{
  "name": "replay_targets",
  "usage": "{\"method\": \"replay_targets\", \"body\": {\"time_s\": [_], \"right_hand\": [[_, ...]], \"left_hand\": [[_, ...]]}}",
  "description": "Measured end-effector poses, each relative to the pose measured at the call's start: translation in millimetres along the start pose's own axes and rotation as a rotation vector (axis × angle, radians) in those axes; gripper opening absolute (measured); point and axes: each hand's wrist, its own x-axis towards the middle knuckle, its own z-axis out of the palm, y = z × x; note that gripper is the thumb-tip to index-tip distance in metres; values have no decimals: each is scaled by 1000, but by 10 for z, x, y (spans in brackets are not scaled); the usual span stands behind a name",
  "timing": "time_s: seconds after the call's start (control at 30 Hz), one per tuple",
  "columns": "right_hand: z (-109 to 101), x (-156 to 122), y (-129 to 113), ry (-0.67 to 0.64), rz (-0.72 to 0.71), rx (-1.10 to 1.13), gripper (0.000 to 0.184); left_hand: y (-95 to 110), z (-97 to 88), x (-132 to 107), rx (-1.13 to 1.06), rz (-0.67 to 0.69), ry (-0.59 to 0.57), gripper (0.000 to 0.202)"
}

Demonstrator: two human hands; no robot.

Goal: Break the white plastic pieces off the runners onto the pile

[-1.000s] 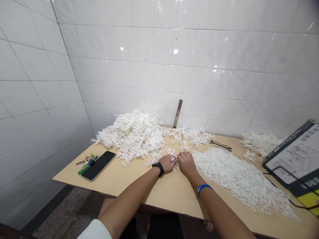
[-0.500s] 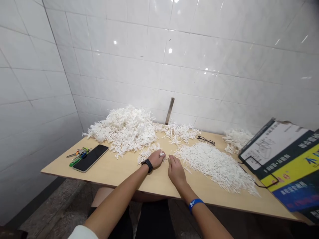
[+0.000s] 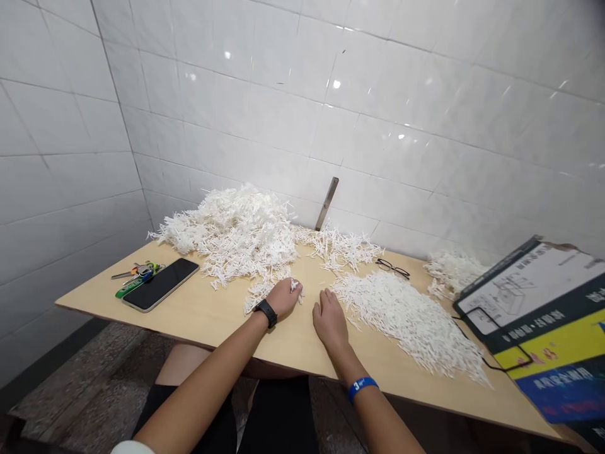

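Observation:
My left hand (image 3: 283,297), with a black watch at the wrist, is closed around a few small white plastic pieces (image 3: 295,285) that poke out by the thumb. It rests beside a small heap of the same pieces (image 3: 258,295). To its right, my right hand (image 3: 331,320) lies palm down on the table with the fingers stretched out; I see nothing in it. Its fingertips are close to the left tip of a wide, flat pile of short white pieces (image 3: 411,321). Behind my left hand rises a tall, tangled mound of branching white pieces (image 3: 241,233).
On the wooden table (image 3: 198,321), a phone (image 3: 161,284) and keys (image 3: 137,271) lie at the left. Glasses (image 3: 393,268) sit behind the flat pile. A printed box (image 3: 534,309) leans at the right, with black-framed glasses (image 3: 501,340) before it. A metal strip (image 3: 327,203) stands against the tiled wall.
The view has shifted slightly. My hands have moved a little apart, the left still closed on the white pieces and the right still flat on the table.

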Motion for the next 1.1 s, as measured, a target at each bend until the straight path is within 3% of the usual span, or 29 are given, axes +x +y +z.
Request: {"method": "replay_targets", "body": {"time_s": [0.17,0.37,0.5,0.7,0.83,0.93,1.1], "right_hand": [[32,152,-45,-94,-94,125,47],[82,390,-110,28,100,251,50],[17,229,-234,55,157,441,42],[-107,-258,-552,-6,222,732,44],[-188,-335,-686,-107,249,894,36],[-222,-337,-695,-112,259,841,35],[-211,-399,-661,-125,233,706,39]], "left_hand": [[75,-61,-206,-18,-85,73,25],[64,-97,-523,-131,-155,245,35],[35,-115,-608,-204,-203,283,42],[132,-124,-686,-344,-206,102,36],[199,-110,-730,-269,-218,-5,30],[215,-119,-772,-172,-243,-21,26],[216,-188,-884,-121,-157,-142,35]]}}
